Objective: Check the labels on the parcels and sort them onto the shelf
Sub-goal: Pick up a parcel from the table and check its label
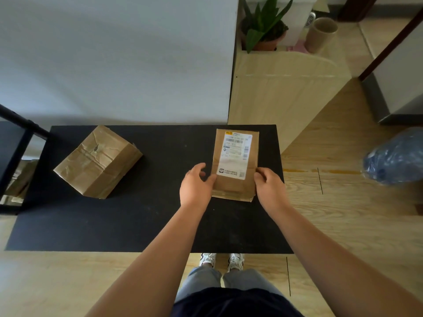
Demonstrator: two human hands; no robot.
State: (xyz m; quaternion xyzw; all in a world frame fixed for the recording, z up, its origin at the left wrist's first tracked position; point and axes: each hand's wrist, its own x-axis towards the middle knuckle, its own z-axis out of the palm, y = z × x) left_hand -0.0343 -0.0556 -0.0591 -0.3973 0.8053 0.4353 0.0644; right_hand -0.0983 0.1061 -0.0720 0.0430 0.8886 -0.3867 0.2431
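Note:
A flat brown paper parcel lies on the black table at the right, its white shipping label facing up. My left hand grips the parcel's left edge and my right hand grips its right edge, both near the parcel's near end. A second, bulkier brown parcel, crumpled and taped, rests at an angle on the table's left part; no label shows on it. At the far left stands a black shelf frame, only partly in view.
A white wall panel rises behind the table. To the right are a light wooden board, a potted plant and a tan cup. A blue plastic bag lies on the wooden floor at the right.

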